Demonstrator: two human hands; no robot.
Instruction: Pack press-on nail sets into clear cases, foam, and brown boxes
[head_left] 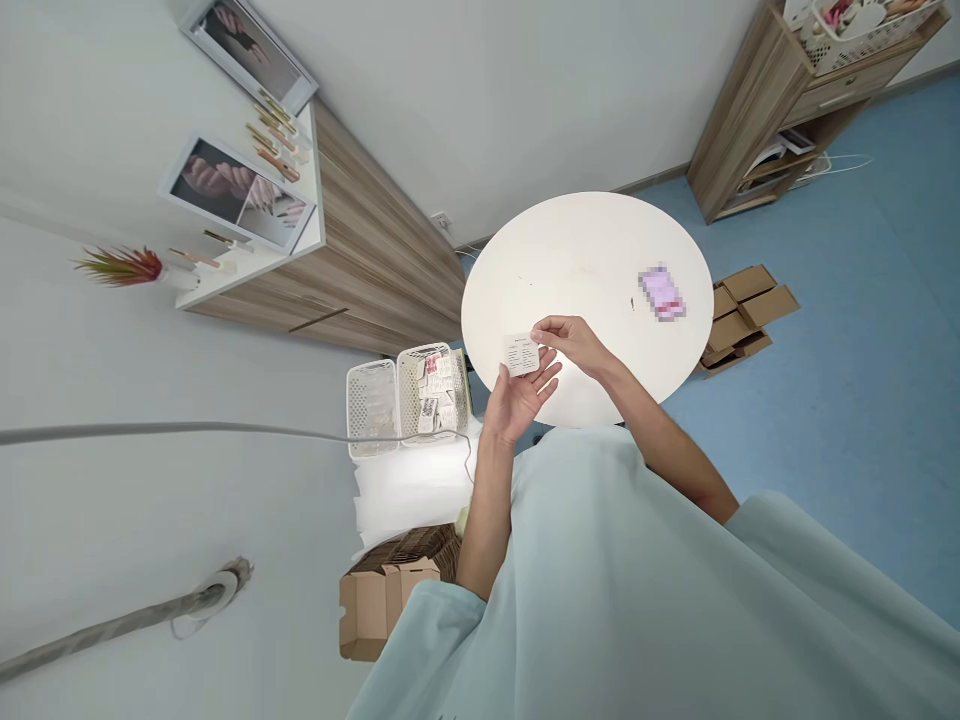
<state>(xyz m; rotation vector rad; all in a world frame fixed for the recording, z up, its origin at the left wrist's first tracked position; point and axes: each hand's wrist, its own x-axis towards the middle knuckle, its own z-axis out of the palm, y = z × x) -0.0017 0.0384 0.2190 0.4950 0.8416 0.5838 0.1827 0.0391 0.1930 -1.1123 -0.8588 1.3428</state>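
A small white square card [521, 354] with lines of print is held above the white round table [592, 225]. My left hand [517, 405] is palm up under the card, its thumb at the card's lower left edge and its fingers stretched out behind and to the right. My right hand [574, 342] pinches the card's upper right edge between thumb and forefinger. Farther right on the table lies a blurred-out purple and pink item [662, 293], apart from both hands.
Left of the table are a white basket [405, 440] of small printed packets and another white basket [372, 368]. Below them are white sheets or bags [409, 487] and a brown cardboard box [365, 615]. Flattened cardboard boxes [739, 325] lie right. A wooden cabinet [360, 220] stands left.
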